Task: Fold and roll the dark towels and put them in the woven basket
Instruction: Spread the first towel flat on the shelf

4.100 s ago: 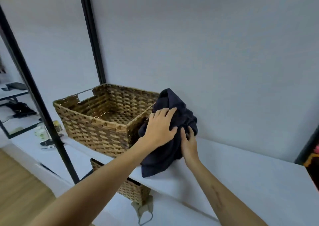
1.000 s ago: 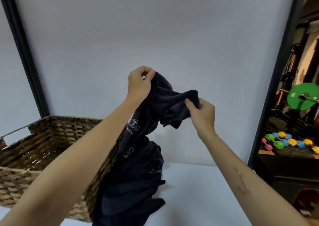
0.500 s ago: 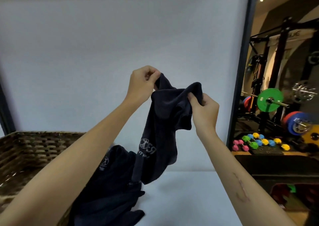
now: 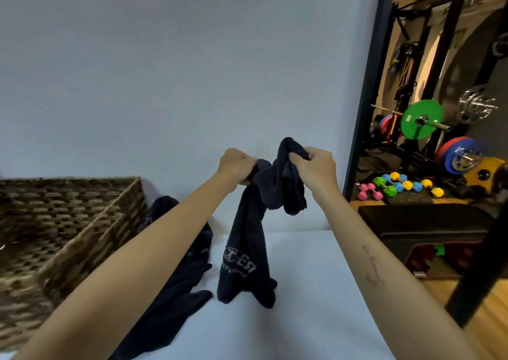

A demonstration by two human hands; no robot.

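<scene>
"ROGUE" on rack crossbar (image 4: 455,7); mirrored print on towel (image 4: 239,263) unreadable

One brown woven wicker basket (image 4: 82,222). Two dark navy cloth towels: one held up (image 4: 247,244), one heaped on the white shelf (image 4: 176,299). Two bare hands: left (image 4: 236,167), right (image 4: 316,170). One green round weight plate (image 4: 422,119). Small coloured dumbbells (image 4: 398,186): too blurred to count.

Dark navy towel (image 4: 247,249) with pale printed logo; brown woven basket (image 4: 68,222); white shelf (image 4: 316,291).
</scene>
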